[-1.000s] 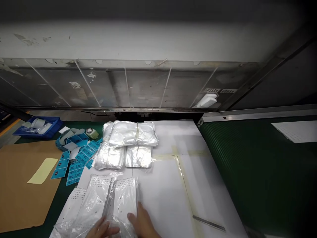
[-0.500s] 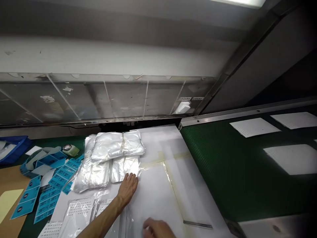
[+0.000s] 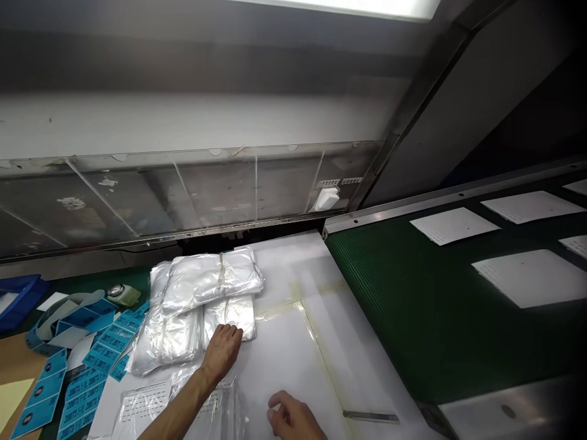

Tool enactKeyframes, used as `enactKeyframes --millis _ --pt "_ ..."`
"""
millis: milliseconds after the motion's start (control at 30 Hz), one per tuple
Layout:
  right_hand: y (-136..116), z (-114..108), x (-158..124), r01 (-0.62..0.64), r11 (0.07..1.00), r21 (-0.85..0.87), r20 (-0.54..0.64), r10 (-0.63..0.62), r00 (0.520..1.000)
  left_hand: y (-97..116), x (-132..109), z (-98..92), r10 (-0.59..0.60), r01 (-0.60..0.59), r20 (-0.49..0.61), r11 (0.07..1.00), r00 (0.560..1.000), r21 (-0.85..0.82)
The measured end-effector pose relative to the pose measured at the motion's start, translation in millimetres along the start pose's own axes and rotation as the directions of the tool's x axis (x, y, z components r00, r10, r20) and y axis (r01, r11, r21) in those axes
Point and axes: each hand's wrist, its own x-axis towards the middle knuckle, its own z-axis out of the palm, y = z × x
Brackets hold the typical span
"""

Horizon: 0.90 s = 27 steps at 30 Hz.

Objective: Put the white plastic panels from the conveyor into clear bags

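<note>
My left hand (image 3: 222, 351) reaches forward, its fingertips resting on the near edge of a flat bundle of shiny clear plastic bags (image 3: 232, 318). A larger strapped bundle of the same bags (image 3: 211, 281) lies behind it, and another (image 3: 165, 339) sits to its left. Below my left forearm lie clear bags holding perforated white sheets (image 3: 142, 406). My right hand (image 3: 293, 418) hovers at the bottom edge over the white table top (image 3: 284, 360), its fingers loosely curled around nothing.
Blue printed tags (image 3: 87, 391) lie scattered on a brown cardboard sheet (image 3: 13, 366) at left, near a blue crate (image 3: 18, 299). A metal ruler (image 3: 370, 417) lies on the white surface. On the right, a green conveyor belt (image 3: 389, 318) carries white sheets (image 3: 454, 225).
My left hand has moved from the clear bags up to the shiny bundles. My right hand has shifted right across the white surface. The view has swung right, showing more of the belt.
</note>
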Motion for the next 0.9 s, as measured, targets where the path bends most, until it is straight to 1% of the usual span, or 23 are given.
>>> enactKeyframes --millis 67,133,233,267,333,367,400,433,467,500,567,667,733,800,900 --pt "-7 0 1 0.007 0.996 0.091 -0.014 -0.006 1.0 11 -7 -5.8 -0.069 0.064 -0.028 0.986 0.997 -0.151" --pt "-19 -1 0 0.035 0.984 0.172 -0.077 -0.022 0.997 23 -17 -7.5 -0.138 0.121 -0.034 0.943 0.99 -0.31" --pt "-36 0 7 0.141 0.946 0.293 -0.189 -0.087 0.978 36 -35 -4.7 -0.207 0.177 -0.012 0.864 0.978 -0.472" --pt "-40 2 12 0.158 0.922 0.352 -0.222 -0.082 0.972 39 -40 -3.4 -0.223 0.189 -0.01 0.849 0.975 -0.494" --pt "-42 6 29 0.126 0.864 0.488 -0.256 0.004 0.967 40 -46 -0.9 -0.244 0.201 -0.025 0.848 0.969 -0.49" --pt "-41 8 39 0.084 0.828 0.554 -0.245 0.066 0.967 39 -47 0.3 -0.243 0.196 -0.041 0.861 0.969 -0.47" --pt "-40 10 50 0.039 0.794 0.607 -0.211 0.114 0.971 39 -46 1.5 -0.231 0.182 -0.06 0.878 0.971 -0.442" --pt "-38 12 59 0.0 0.766 0.642 -0.159 0.134 0.978 38 -45 2.8 -0.208 0.16 -0.075 0.897 0.975 -0.411" --pt "-38 12 68 -0.023 0.749 0.663 -0.104 0.123 0.987 39 -43 4.4 -0.182 0.136 -0.086 0.915 0.98 -0.38" --pt "-38 12 75 -0.028 0.732 0.681 -0.063 0.097 0.993 39 -41 6.1 -0.158 0.116 -0.093 0.929 0.983 -0.351" --pt "-41 10 83 0.008 0.713 0.701 -0.04 0.028 0.999 42 -33 9.8 -0.141 0.105 -0.097 0.945 0.985 -0.309" --pt "-46 5 87 0.107 0.714 0.692 -0.074 -0.078 0.994 44 -16 13.0 -0.192 0.154 -0.105 0.943 0.976 -0.297" --pt "-46 2 88 0.14 0.72 0.679 -0.087 -0.109 0.99 43 -4 12.2 -0.26 0.212 -0.107 0.92 0.96 -0.329" --pt "-42 3 89 0.143 0.739 0.659 -0.119 -0.085 0.989 39 6 10.6 -0.315 0.262 -0.086 0.89 0.945 -0.374" --pt "-36 5 92 0.116 0.799 0.59 -0.204 0.008 0.979 30 15 13.5 -0.357 0.317 0.008 0.818 0.934 -0.48"
